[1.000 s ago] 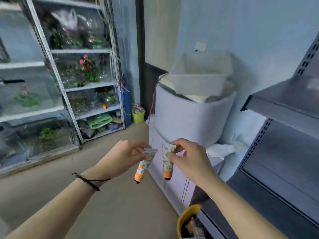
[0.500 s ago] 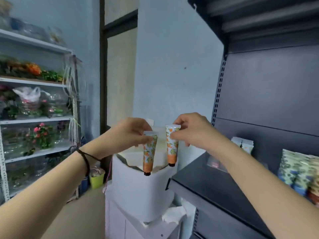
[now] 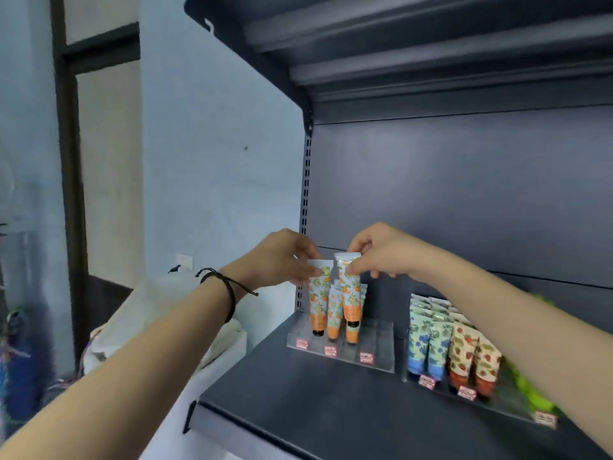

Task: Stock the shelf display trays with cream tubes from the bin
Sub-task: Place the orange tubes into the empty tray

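vs 0.5 s ago: view has swung right, and both grips have gone from mid-air in front of a white tub, left of the shelving, to over the clear acrylic display tray (image 3: 374,340) on the dark grey metal shelf (image 3: 298,410). a sec ago they were lower, over the floor, w/ the left tube tilted. the hold on each tube looks unchanged.

left grip (image 3: 278,260): thumb + fingertips pinch the crimped top of the left floral cream tube w/ orange base (image 3: 319,293). black cord bracelet (image 3: 222,293) on that wrist. right grip (image 3: 381,254): thumb + forefinger pinch the right floral cream tube w/ orange base (image 3: 350,287) just under its crimp, other fingers curled.

both tubes: long axis vertical, flat crimp up, black cap down, printed face toward the camera. they hang side by side, just beside each other, right one a bit higher. left tube's cap is down at the tray's leftmost lane; touching the tray floor or not, can't tell. right tube's cap sits in front of the matching tubes already standing in the tray (image 3: 334,313).

small red-white price labels (image 3: 331,350) along the tray's front lip. further right on the same shelf, a 2nd tray w/ blue-based floral tubes (image 3: 423,343) and red strawberry-print tubes (image 3: 471,353), caps down too. blurred green items (image 3: 530,390) at far right, partly hidden by the right forearm.
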The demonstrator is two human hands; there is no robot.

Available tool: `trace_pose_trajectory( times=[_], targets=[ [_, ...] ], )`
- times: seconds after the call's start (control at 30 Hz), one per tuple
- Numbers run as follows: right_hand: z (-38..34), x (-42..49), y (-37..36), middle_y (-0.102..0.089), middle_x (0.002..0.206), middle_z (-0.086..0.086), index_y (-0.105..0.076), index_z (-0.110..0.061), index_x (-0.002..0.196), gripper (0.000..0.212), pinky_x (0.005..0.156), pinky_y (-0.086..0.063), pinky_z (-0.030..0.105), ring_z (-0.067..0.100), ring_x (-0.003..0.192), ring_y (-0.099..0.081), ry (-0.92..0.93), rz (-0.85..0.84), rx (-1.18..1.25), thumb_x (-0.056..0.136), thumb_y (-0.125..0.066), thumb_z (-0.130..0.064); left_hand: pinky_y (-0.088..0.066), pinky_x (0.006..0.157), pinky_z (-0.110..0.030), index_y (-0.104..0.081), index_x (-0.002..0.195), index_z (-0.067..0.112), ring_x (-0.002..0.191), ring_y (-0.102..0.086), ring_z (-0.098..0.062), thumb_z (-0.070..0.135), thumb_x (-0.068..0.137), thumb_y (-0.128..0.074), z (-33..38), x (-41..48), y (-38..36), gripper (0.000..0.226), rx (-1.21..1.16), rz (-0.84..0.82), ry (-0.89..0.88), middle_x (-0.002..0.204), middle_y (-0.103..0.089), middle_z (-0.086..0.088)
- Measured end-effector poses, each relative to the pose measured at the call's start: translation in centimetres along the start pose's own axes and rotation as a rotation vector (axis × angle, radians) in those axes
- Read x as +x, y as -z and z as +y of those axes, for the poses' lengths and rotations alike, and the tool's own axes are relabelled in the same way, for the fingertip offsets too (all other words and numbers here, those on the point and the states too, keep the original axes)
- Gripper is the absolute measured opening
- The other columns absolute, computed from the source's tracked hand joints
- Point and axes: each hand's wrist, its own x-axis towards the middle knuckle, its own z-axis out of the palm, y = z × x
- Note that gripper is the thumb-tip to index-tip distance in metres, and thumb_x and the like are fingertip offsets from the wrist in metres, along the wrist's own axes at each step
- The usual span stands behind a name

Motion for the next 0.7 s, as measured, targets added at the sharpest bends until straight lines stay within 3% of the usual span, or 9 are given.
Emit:
trace_pose_trajectory(
  times=[0.1, 0.2, 0.3, 0.43, 0.7],
  targets=[
    [2.5, 1.5, -0.2, -0.062, 0.074, -0.001, -0.064, -0.019, 0.081, 0.017, 0.045, -0.036, 0.018, 0.009, 0.052, -0.052, -0.010, 0.005, -0.063, 0.075, -0.080, -0.017, -0.060, 0.072, -0.031, -0.064, 0.091, 0.007, 0.071, -0.066, -0.022, 0.008, 0.082, -0.071, -1.3, 3.1, -2.6, 0.011, -0.015, -0.015, 0.032, 0.080, -0.065, -0.010],
    [4.7, 3.0, -1.2, -0.064, 0.079, -0.004, -0.064, -0.024, 0.075, 0.017, 0.062, -0.050, 0.027, 0.007, 0.056, -0.052, -0.021, -0.004, -0.127, 0.074, -0.080, -0.018, -0.060, 0.073, -0.031, -0.065, 0.091, 0.006, 0.067, -0.065, -0.019, 0.006, 0.083, -0.068, -2.8, 5.3, -4.9, 0.008, 0.002, -0.016, 0.053, 0.082, -0.065, -0.010],
    [6.4, 4.1, -2.8, -0.068, 0.089, -0.004, -0.072, -0.022, 0.088, 0.016, 0.075, -0.055, 0.034, 0.014, 0.071, -0.059, -0.053, -0.014, -0.213, 0.074, -0.079, -0.022, -0.059, 0.068, -0.025, -0.066, 0.091, 0.006, 0.064, -0.066, -0.017, 0.005, 0.085, -0.066, -4.4, 6.8, -6.7, 0.005, 0.024, -0.036, 0.085, 0.080, -0.065, -0.008],
    [8.0, 5.1, -4.9, -0.070, 0.100, -0.004, -0.072, -0.021, 0.097, 0.019, 0.074, -0.052, 0.033, 0.019, 0.091, -0.064, -0.061, -0.014, -0.271, 0.078, -0.076, -0.023, -0.056, 0.060, -0.015, -0.066, 0.096, 0.003, 0.059, -0.064, -0.011, 0.007, 0.086, -0.065, -6.1, 7.8, -8.3, 0.010, 0.035, -0.041, 0.117, 0.083, -0.064, -0.008],
    [9.5, 6.1, -6.5, -0.071, 0.102, -0.001, -0.073, -0.015, 0.101, 0.022, 0.070, -0.051, 0.032, 0.021, 0.091, -0.065, -0.066, -0.012, -0.295, 0.080, -0.074, -0.021, -0.055, 0.057, -0.013, -0.065, 0.098, -0.001, 0.063, -0.064, -0.012, 0.007, 0.086, -0.065, -7.1, 8.1, -9.7, 0.015, -0.007, -0.065, 0.168, 0.088, -0.065, -0.011]
  ],
)
